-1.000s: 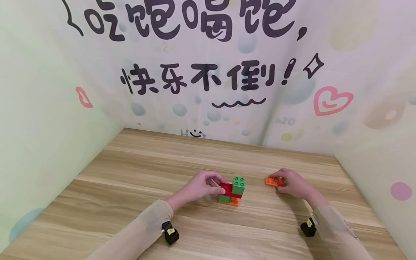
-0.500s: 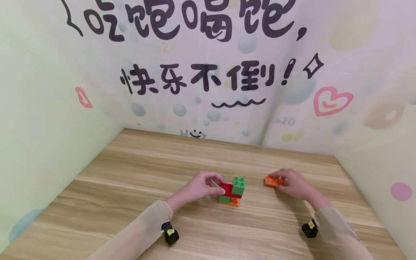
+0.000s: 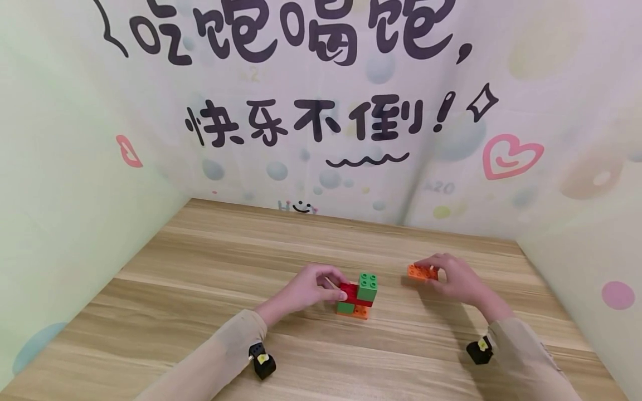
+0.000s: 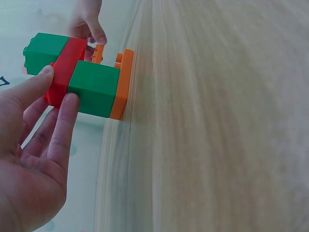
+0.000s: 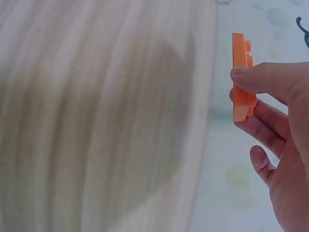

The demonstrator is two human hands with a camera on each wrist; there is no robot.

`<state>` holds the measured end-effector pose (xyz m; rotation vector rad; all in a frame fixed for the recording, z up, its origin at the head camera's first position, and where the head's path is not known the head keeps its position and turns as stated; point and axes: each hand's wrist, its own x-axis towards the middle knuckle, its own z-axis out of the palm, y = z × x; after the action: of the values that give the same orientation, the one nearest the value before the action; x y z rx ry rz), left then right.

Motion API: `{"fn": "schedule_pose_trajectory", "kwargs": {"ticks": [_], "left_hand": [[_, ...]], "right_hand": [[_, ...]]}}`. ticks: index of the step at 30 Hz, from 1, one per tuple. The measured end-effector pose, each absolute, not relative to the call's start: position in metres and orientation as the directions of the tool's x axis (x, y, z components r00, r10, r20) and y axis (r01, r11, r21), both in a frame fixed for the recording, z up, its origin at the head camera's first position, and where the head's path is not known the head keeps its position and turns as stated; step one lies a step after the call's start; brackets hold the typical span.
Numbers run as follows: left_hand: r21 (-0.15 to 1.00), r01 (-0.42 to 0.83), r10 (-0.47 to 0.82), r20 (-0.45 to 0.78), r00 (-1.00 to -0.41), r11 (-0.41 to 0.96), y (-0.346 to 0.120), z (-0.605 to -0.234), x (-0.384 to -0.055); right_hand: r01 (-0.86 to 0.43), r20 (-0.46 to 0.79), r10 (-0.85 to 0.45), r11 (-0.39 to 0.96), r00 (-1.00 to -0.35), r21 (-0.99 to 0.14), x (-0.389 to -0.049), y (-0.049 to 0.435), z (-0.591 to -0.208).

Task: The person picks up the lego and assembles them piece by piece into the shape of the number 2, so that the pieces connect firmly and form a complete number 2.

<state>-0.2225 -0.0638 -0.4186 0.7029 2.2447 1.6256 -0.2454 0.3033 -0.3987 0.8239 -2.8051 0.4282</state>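
My left hand (image 3: 315, 287) pinches the red brick (image 4: 66, 72) of a small stack, thumb on one side and fingers on the other. In that stack an orange flat brick (image 4: 123, 87) lies at the bottom on the table, a green brick (image 4: 94, 87) sits on it, and the red one spans above. A second green brick (image 3: 368, 285), studs up, tops its right end. To the right, my right hand (image 3: 458, 280) pinches another orange flat brick (image 5: 240, 79) between thumb and fingers. The right wrist view shows this brick raised off the table, its studs facing the palm side.
The wood-grain table (image 3: 200, 267) runs back to a printed white cloth (image 3: 311, 184) with black lettering. Cloth walls also stand at left and right. A small black wrist camera (image 3: 263, 365) hangs under the left sleeve, and another black camera (image 3: 480, 351) under the right.
The right hand has lifted the orange flat brick from the table, up and slightly back. The left hand and the stack have stayed in place.
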Motion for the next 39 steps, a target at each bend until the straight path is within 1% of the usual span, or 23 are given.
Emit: {"fn": "schedule_pose_trajectory", "kwargs": {"ticks": [10, 15, 25, 29, 35, 39], "left_hand": [[0.944, 0.213, 0.532, 0.050, -0.845, 0.251, -0.063, -0.418, -0.222], [0.942, 0.212, 0.529, 0.045, -0.847, 0.259, -0.064, -0.418, -0.222], [0.945, 0.215, 0.531, 0.053, -0.846, 0.248, -0.064, -0.419, -0.222], [0.946, 0.213, 0.530, 0.053, -0.846, 0.246, -0.064, -0.420, -0.222], [0.946, 0.216, 0.527, 0.058, -0.848, 0.243, -0.063, -0.419, -0.222], [0.949, 0.212, 0.530, 0.058, -0.846, 0.235, -0.063, -0.419, -0.222]], "right_hand": [[-0.583, 0.305, -0.515, 0.786, -0.801, -0.204, -0.246, 0.296, -0.387], [-0.611, 0.338, -0.536, 0.774, -0.773, -0.169, -0.246, 0.291, -0.382], [-0.641, 0.372, -0.564, 0.758, -0.737, -0.121, -0.239, 0.272, -0.366], [-0.646, 0.389, -0.563, 0.753, -0.729, -0.122, -0.237, 0.265, -0.361], [-0.640, 0.384, -0.555, 0.756, -0.738, -0.137, -0.233, 0.254, -0.353], [-0.657, 0.401, -0.563, 0.740, -0.723, -0.147, -0.229, 0.246, -0.347]]}}
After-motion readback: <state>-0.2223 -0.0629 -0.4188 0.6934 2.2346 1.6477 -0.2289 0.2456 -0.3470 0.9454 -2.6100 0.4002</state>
